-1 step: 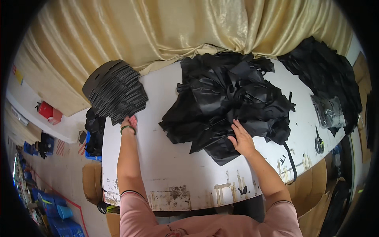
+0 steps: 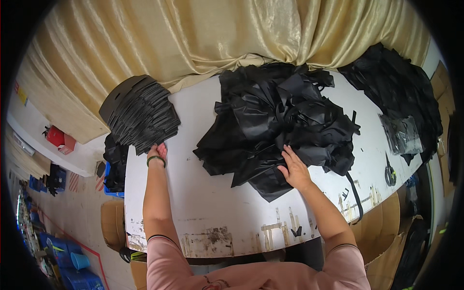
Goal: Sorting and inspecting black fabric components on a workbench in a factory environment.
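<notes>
Pile of black cloth (image 2: 285, 121): big, crumpled, mid table (image 2: 203, 203).
Right hand (image 2: 295, 169): fingers spread flat on its near edge.
Left hand (image 2: 157, 152): touching neat black stack (image 2: 142, 113); grip unclear.
Around: gold curtain (image 2: 193, 34), scissors (image 2: 389, 174).

Under the right hand (image 2: 294, 169) lies a heap of black fabric pieces (image 2: 280, 116). At the left hand (image 2: 158, 151), which wears a green bracelet (image 2: 156, 158), is a fanned stack of black cut pieces (image 2: 142, 116). The desk (image 2: 203, 193) is white, scuffed with dark marks. Beyond both hands hangs a shiny gold curtain (image 2: 193, 38). The sleeves (image 2: 164, 266) are pink.
</notes>
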A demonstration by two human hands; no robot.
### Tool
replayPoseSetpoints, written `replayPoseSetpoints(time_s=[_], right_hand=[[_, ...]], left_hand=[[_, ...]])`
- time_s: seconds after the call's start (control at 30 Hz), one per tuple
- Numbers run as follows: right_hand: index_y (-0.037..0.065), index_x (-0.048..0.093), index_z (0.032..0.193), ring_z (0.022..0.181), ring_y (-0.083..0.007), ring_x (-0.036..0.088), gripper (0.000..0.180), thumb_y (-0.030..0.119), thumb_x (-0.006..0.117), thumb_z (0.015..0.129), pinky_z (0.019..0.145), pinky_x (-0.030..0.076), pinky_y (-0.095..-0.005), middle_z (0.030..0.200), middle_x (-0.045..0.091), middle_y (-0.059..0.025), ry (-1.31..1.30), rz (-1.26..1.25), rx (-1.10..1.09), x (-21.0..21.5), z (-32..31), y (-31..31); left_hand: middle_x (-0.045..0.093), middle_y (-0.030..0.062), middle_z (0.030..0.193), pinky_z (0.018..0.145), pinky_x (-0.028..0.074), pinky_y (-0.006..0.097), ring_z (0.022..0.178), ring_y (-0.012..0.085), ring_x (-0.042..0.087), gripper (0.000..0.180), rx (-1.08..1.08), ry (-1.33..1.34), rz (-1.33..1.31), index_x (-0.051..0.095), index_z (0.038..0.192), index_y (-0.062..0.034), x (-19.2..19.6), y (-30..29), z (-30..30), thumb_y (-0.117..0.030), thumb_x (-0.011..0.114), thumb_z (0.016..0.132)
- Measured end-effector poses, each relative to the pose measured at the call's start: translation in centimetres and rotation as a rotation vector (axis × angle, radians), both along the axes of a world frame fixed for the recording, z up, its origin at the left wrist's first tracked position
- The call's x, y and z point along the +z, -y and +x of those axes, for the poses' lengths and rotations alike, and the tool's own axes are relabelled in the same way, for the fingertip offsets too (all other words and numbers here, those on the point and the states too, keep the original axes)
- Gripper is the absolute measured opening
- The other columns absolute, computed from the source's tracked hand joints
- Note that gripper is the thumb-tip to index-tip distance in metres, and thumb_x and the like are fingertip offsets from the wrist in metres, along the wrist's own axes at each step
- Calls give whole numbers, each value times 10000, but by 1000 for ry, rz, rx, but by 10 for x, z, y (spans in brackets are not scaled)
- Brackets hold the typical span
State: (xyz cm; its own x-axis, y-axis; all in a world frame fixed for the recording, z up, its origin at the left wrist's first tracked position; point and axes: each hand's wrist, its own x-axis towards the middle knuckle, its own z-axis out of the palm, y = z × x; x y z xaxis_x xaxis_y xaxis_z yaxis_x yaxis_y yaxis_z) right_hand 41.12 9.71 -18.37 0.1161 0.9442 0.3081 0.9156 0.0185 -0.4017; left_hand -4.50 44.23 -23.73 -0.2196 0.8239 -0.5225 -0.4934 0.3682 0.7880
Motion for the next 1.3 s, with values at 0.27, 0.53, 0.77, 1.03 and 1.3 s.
replayPoseSetpoints(time_s=[0.27, 0.53, 0.77, 1.03, 1.3], right_hand=[[47, 483, 1308, 1361, -284, 360, 470, 234, 611, 896, 1060, 382, -365, 1458, 382, -119, 18, -10, 14, -10, 6, 3], [45, 421, 1373, 1414, -265, 268, 484, 193, 534, 926, 1140, 263, -348, 1485, 344, -142, -11, -65, 84, -26, -18, -15], [38, 382, 1399, 1438, -264, 204, 548, 224, 567, 918, 1154, 237, -342, 1513, 296, -153, -204, -218, 202, -2, -50, -55], [65, 645, 1071, 1161, -331, 518, 341, 104, 714, 739, 987, 414, -409, 1201, 582, -131, -174, 457, 120, 61, -18, 60], [62, 568, 1185, 1101, -354, 529, 460, 57, 692, 743, 921, 422, -449, 1234, 536, -150, -212, -46, -142, 1, 39, 144]], left_hand=[[713, 91, 929, 606, 568, 284, 663, 158, 661, 161, -91, -51, 9, 593, 1036, -120, 1, 121, -29, -232, 510, 954], [672, 125, 817, 553, 540, 311, 558, 167, 592, 149, -323, -59, -52, 577, 1013, -79, 4, 235, -118, -195, 577, 920], [670, 74, 831, 628, 574, 306, 684, 168, 651, 161, -125, -78, -39, 591, 1006, -96, 4, 267, -100, -245, 569, 950], [630, 82, 777, 527, 510, 250, 550, 136, 565, 133, -498, -209, 142, 590, 1026, -47, 56, 390, 46, -115, 609, 913], [529, 87, 1039, 699, 490, 236, 770, 134, 561, 416, -800, -736, 1048, 540, 1173, -68, 115, 317, 241, -48, 704, 792]])
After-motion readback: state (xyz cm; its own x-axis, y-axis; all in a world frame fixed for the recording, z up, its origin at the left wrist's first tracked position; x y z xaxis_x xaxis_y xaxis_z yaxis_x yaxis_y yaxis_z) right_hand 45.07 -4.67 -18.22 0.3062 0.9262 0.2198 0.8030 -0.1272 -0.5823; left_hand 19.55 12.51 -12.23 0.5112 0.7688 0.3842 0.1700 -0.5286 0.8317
